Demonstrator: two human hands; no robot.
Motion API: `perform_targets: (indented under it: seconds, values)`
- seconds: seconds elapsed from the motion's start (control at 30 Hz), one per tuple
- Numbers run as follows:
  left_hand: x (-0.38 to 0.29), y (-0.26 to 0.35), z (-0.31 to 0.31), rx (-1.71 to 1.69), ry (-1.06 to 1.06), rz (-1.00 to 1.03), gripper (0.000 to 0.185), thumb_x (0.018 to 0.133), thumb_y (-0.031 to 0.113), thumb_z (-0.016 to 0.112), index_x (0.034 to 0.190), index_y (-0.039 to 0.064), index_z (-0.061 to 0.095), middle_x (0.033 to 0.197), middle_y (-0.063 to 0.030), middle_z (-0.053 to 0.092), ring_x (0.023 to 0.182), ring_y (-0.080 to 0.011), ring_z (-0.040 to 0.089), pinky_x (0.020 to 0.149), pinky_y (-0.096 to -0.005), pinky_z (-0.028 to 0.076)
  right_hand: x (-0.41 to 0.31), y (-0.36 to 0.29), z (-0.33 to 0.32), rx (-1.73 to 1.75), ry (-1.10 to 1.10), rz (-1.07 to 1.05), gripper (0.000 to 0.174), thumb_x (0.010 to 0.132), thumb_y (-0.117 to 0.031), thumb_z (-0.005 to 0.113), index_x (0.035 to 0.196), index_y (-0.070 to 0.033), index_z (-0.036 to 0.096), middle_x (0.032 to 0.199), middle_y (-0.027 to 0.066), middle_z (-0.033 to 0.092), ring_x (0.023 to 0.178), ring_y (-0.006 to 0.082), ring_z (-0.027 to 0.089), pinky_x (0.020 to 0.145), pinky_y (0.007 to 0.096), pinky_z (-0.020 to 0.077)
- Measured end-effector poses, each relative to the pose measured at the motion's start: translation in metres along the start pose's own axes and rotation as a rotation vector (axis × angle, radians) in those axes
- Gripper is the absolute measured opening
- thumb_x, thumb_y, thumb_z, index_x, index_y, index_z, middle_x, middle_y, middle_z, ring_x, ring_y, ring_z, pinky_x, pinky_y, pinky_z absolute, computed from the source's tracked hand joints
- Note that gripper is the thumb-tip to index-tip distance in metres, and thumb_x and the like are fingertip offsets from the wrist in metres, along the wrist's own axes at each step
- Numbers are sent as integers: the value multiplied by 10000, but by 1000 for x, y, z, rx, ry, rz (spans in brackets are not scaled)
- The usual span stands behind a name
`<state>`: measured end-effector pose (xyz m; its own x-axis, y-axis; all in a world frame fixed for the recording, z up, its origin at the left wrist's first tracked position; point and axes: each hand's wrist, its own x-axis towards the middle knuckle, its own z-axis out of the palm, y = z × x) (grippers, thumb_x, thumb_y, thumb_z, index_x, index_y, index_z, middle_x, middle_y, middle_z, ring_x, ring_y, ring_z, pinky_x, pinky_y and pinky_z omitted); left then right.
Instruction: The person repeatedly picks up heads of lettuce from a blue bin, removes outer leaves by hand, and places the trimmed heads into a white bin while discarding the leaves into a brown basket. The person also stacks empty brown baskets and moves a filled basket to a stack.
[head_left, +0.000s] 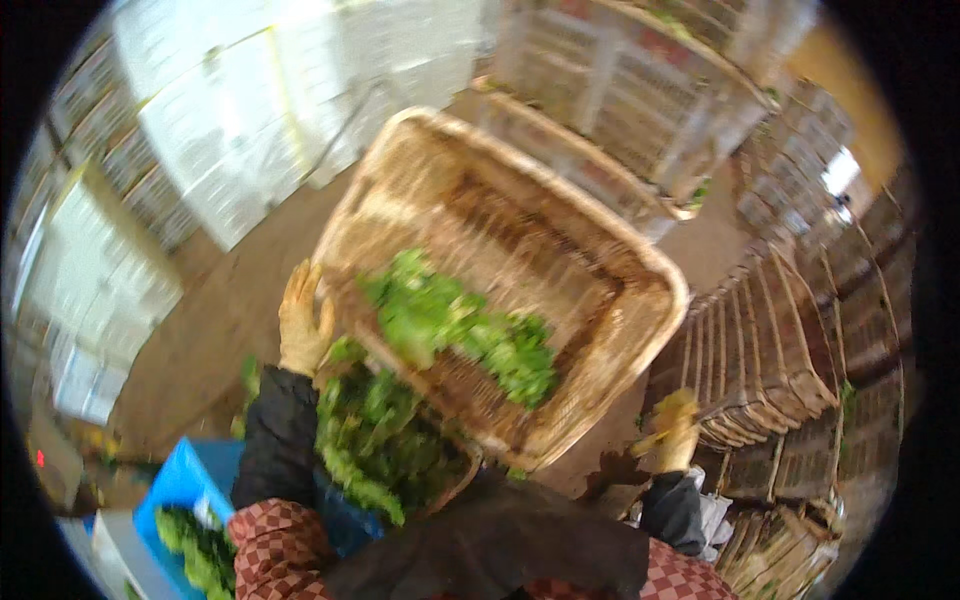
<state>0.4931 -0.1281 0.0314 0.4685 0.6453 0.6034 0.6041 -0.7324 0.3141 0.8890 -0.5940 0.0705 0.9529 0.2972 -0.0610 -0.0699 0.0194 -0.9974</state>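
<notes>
A large, soiled plastic crate (637, 259) stands tilted before me, with leafy green vegetables (465, 322) lying along its near side. My left hand (304, 319), in a pale yellow glove, is against the crate's left rim; whether its fingers grip the rim is unclear. Off to the right of the crate and apart from it is my right hand (675, 431), gloved too and blurred; something yellowish shows at its fingers and I cannot tell what it is. Under the crate's near left edge, more dark leafy greens (375, 435) fill another container.
A blue-lined box (184, 480) with greens stands at the lower left. White foam boxes (225, 127) are piled at the upper left. Stacked crates (600, 82) rise behind the tilted crate, and nested crates (757, 345) stand at the right.
</notes>
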Motion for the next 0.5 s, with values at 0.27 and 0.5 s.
perform_targets:
  seconds: [0.27, 0.5]
  values:
    - [162, -181, 194, 91, -421, -465, 573, 920, 278, 617, 1381, -38, 492, 1268, -265, 602, 1124, -443, 581, 952, -483, 476, 0, 66, -9, 168, -491, 480, 819, 977, -651, 463, 1512, -41, 357, 1416, 111, 545, 1184, 184, 574, 833, 295, 529]
    - [123, -255, 232, -331, -172, -733, 586, 926, 272, 689, 1358, -68, 488, 1183, -199, 630, 1019, -282, 600, 883, -404, 484, 15, 85, 16, 408, -579, 424, 658, 1050, -567, 358, 1442, -51, 476, 1297, 86, 636, 1094, 187, 631, 941, 363, 514]
